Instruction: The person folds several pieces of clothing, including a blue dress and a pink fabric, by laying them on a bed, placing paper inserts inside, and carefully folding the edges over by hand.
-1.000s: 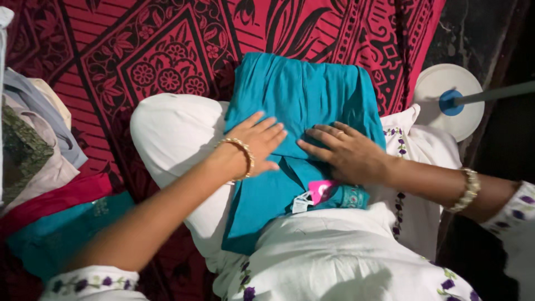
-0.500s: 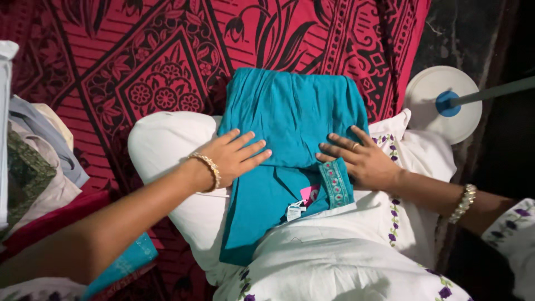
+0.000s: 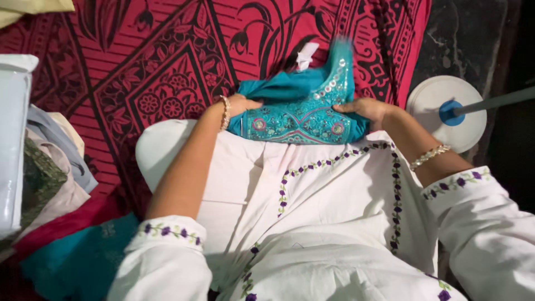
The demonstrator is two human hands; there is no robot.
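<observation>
Garment: one teal garment [image 3: 301,114], soft cloth folded into a thick bundle, lying on the far edge of the lap over the white cloth; its near face carries a stitched panel with small round mirror discs and pale beads, and one corner stands up, blurred.
Tag: a small white tag [image 3: 307,54] at the bundle's far top (too blurred to tell more).
Left hand: the left hand [image 3: 241,106] sits at the left end of the bundle, fingers curled into the teal folds and pinching the cloth; a beaded bracelet circles the wrist.
Right hand: the right hand [image 3: 365,108] presses on the right end of the bundle, fingers closed over its edge and gripping the cloth; a pearl-like bracelet lies further up the forearm.
White tunic: one white tunic [image 3: 312,223], smooth cotton with purple flower embroidery along the placket and both cuffs, filling the near middle.
Red spread: one red spread [image 3: 139,67] printed with black floral and diamond patterns, flat beneath everything, reaching the far left and far right.
Cloth pile: several folded cloths [image 3: 50,167] stacked at the near left, grey, cream, dark green, red and teal.
White box: one pale plastic box [image 3: 14,139] at the left edge.
Round disc: one white round disc [image 3: 440,108] with a blue hub and a grey rod, on dark floor at the right.
</observation>
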